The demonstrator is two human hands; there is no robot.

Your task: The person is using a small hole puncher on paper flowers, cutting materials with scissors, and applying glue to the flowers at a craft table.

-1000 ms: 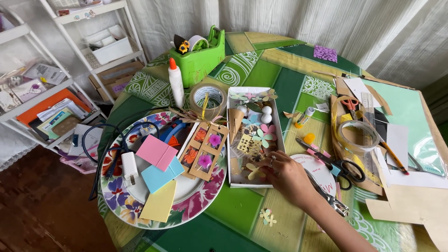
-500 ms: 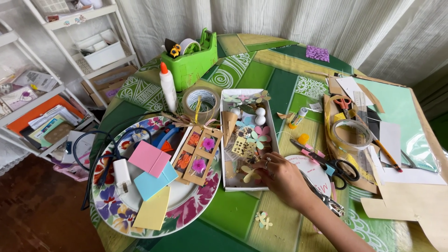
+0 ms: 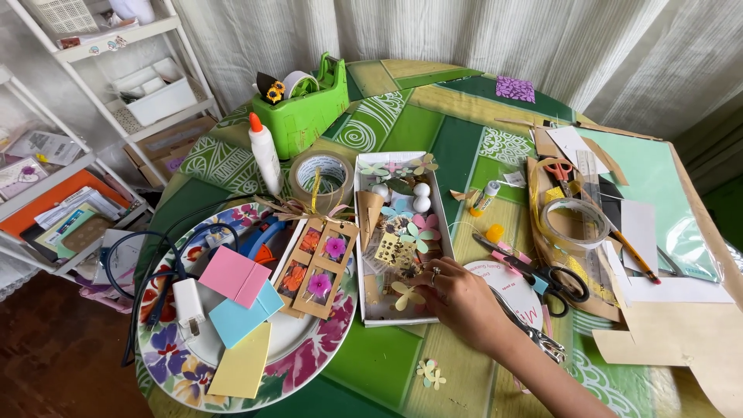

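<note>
The right hand (image 3: 463, 303) reaches into the near end of the long white box (image 3: 364, 240) of paper shapes, at about 6 o'clock in the box. Its fingers are bent down among the paper flowers (image 3: 408, 294) — I cannot tell if they pinch one. The left hand is not in view — a flowered plate (image 3: 309, 364) sits at 9 o'clock from the box.

The right hand (image 3: 463, 300) reaches forward, palm down, fingers (image 3: 430, 272) curled; forearm bare.

glossy ceramic floral plate (image 3: 166, 352), matt paper squares (image 3: 232, 276), white cardboard tray (image 3: 439, 209), shiny plastic tape dispenser (image 3: 306, 116)
</note>
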